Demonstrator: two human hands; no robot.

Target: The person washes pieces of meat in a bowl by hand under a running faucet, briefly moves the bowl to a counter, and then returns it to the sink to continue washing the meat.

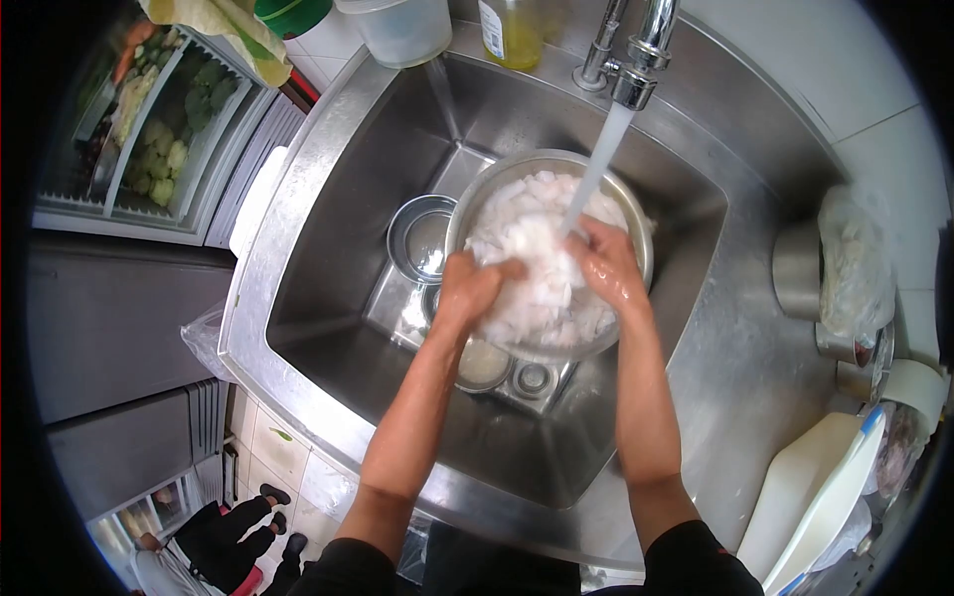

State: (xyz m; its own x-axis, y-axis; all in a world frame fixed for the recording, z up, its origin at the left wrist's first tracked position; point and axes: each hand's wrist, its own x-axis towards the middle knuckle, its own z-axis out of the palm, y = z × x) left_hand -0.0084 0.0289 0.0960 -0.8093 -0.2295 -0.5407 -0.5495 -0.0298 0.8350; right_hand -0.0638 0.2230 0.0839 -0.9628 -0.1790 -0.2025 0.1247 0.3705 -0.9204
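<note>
A round metal bowl (pixel 636 214) stands in the sink, heaped with wet white pieces of food (pixel 542 298) whose exact kind I cannot make out. My left hand (pixel 473 288) is at the bowl's left side, closed on some pieces, its thumb pointing inward and the other fingers mostly hidden. On the right, my right hand (pixel 608 266) has its fingers curled into the same heap. A stream of water (pixel 602 154) falls from the faucet (pixel 636 84) onto the pieces beside my right hand. The pieces between my hands are smeared by motion.
Smaller metal bowls (pixel 405 233) sit under and beside the big one in the steel sink (pixel 328 288). A bottle of yellow liquid (pixel 513 40) and a plastic tub (pixel 402 35) line the back edge. White boards (pixel 810 497) lean at right. A person (pixel 224 546) is at lower left.
</note>
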